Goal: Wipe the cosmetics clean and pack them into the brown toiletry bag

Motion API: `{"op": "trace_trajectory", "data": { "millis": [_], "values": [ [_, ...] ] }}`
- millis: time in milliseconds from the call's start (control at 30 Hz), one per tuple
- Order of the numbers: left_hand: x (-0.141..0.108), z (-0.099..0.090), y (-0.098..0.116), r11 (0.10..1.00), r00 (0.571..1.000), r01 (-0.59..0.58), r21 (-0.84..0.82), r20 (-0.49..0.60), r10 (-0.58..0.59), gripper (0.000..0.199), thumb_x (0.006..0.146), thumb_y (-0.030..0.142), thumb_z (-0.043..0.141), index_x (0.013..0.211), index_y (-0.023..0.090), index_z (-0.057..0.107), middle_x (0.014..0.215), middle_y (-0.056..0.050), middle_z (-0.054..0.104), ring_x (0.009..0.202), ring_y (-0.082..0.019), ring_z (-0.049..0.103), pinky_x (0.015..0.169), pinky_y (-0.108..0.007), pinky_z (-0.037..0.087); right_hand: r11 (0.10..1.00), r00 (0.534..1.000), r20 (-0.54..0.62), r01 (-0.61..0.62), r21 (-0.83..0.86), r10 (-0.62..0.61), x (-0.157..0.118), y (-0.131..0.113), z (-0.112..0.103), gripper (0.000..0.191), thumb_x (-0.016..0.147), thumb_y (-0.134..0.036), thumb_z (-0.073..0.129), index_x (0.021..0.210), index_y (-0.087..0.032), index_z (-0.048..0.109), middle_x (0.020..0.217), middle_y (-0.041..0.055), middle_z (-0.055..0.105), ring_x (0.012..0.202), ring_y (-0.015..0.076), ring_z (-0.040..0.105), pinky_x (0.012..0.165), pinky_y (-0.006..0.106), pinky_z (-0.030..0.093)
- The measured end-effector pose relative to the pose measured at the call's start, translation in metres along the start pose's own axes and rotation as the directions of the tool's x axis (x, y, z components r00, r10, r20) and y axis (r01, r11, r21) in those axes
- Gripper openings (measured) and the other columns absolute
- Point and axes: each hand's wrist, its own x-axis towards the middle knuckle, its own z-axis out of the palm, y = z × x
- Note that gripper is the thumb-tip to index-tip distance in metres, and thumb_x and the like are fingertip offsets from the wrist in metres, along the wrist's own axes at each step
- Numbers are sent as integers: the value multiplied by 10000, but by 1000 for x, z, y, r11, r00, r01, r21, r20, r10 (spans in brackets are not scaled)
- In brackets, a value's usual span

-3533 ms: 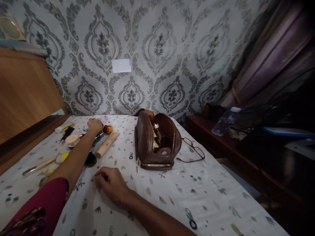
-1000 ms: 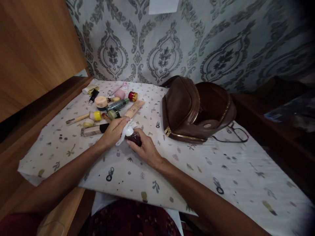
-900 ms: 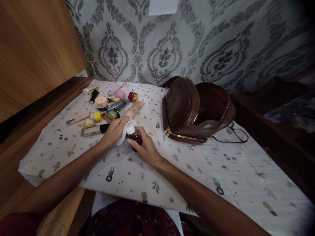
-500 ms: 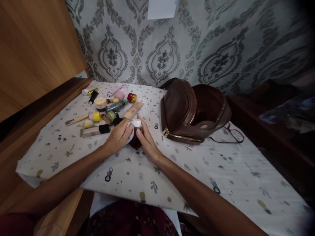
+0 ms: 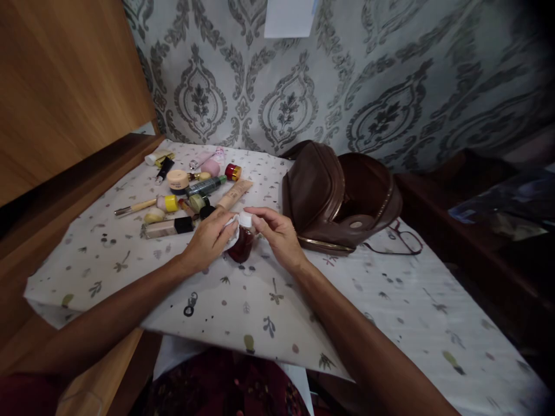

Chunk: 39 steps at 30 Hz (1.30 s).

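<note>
A dark red bottle (image 5: 241,245) with a white cap (image 5: 245,219) stands upright, or nearly so, near the middle of the cloth-covered table. My left hand (image 5: 209,238) pinches a crumpled white cloth or tissue (image 5: 232,232) against the bottle's left side. The thumb and fingertips of my right hand (image 5: 280,236) close on the right side of the cap. A beige tube (image 5: 234,195) lies just behind my hands, with a round black lid (image 5: 207,212) beside my left fingers.
Several cosmetics, among them a peach jar (image 5: 177,180) and a foundation bottle (image 5: 167,228), lie at the left. An open brown bag (image 5: 318,196) stands right of my hands, with glasses (image 5: 407,241) beside it. The patterned tablecloth (image 5: 247,306) extends in front.
My right hand has moved from the bottle's side up to its cap, baring more of the dark red body. My left hand stays about where it was with the white cloth.
</note>
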Motion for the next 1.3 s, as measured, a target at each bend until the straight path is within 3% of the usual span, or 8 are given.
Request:
{"op": "trace_trajectory", "data": {
  "millis": [167,300,400,567,733,867,967,1300],
  "values": [
    [-1,1,0,999,999,-22,24,-30,23,256,1012,312,419,897,179,604,813,-32,537,769,-171,536,721,-298,442,998,998,35,50,-30,-49,2,0,-3,393,872,-533,663,1100,-221,730,1011,44,702,779,138,610,768,290,530],
    [-1,2,0,999,999,-39,36,-30,40,241,1008,288,433,889,168,605,801,-25,528,764,-164,533,713,-288,437,974,978,127,180,-138,-163,3,-5,-7,407,934,-545,574,1170,-248,723,1265,71,632,1124,198,602,1016,359,474],
    [-2,1,0,998,998,-49,48,-29,50,234,1005,273,440,863,169,595,788,-16,520,751,-154,527,700,-275,434,962,971,171,201,-187,-170,3,-9,-9,432,954,-560,529,1208,-261,709,1272,75,622,1221,214,563,1091,394,420],
    [-3,2,0,992,994,-76,102,-73,84,213,997,253,457,842,176,582,787,-9,516,732,-142,522,677,-267,430,970,976,160,176,-165,-150,2,-11,-7,421,921,-575,572,1137,-245,722,1217,72,648,1037,194,618,872,328,529],
    [-4,0,3,987,989,-111,116,-86,121,216,1008,260,435,867,184,579,799,-8,502,725,-141,529,682,-277,453,990,991,121,74,-123,-59,0,-12,-4,417,891,-555,624,1096,-197,678,864,21,655,734,136,561,699,272,483],
    [-6,-1,9,987,990,-124,107,-61,131,240,983,414,502,1036,200,596,898,-37,559,804,-179,588,721,-318,505,997,998,68,23,-70,-19,-1,-11,-1,412,821,-557,704,998,-192,632,805,4,606,707,130,527,628,254,459],
    [-8,2,12,979,993,-102,176,-38,111,428,881,530,631,1154,205,575,1017,-77,602,896,-239,627,755,-371,537,1000,1000,-1,0,-24,0,0,-7,2,406,789,-549,738,906,-188,593,751,-13,570,656,115,501,579,240,449],
    [-6,1,5,975,990,-123,182,-40,133,242,955,313,537,1155,189,593,1014,-73,602,912,-206,623,795,-340,542,998,997,43,63,19,-64,1,-4,-2,406,848,-520,685,1104,-206,718,941,35,658,615,94,564,620,277,526]
  ]
}}
